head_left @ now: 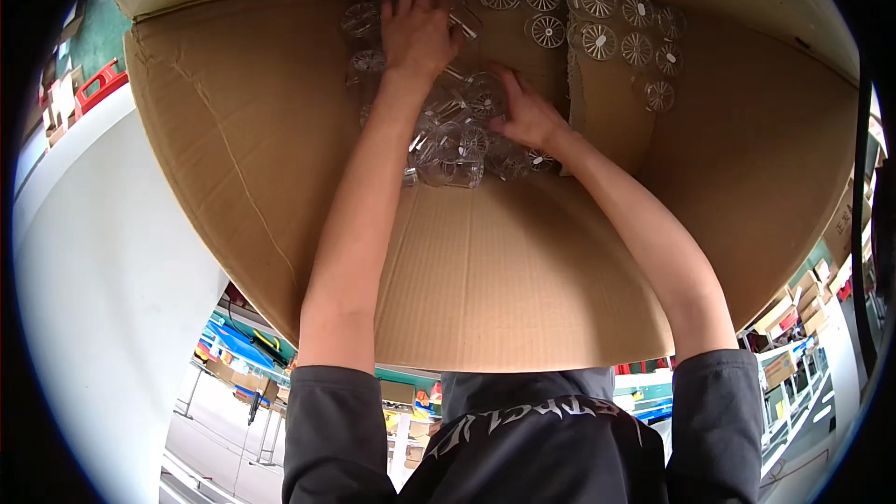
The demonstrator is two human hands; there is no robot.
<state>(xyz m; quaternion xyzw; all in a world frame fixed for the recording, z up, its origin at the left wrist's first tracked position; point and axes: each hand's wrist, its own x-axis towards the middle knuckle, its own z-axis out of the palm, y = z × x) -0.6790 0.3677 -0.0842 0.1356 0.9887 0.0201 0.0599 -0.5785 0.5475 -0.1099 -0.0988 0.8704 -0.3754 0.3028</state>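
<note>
Clear plastic containers, rounded and with spoked disc ends, lie heaped in a large brown cardboard box [523, 252]. My left hand [418, 37] rests on the far left of the heap, fingers stretched out and apart over a clear container [361, 21]. Just nearer and to the right, the fingers and thumb of my right hand [530, 117] curve around the side of another clear plastic container [483, 95]. More tilted containers [450, 168] are piled loosely below both hands. What lies under my left palm is hidden.
Several upright containers [598, 40] stand in rows at the far right, on a cardboard sheet [607, 103] with a torn edge. Tall box walls [224, 131] surround my arms. Outside are a white surface [103, 261] at left and cluttered shelving [793, 317] at right.
</note>
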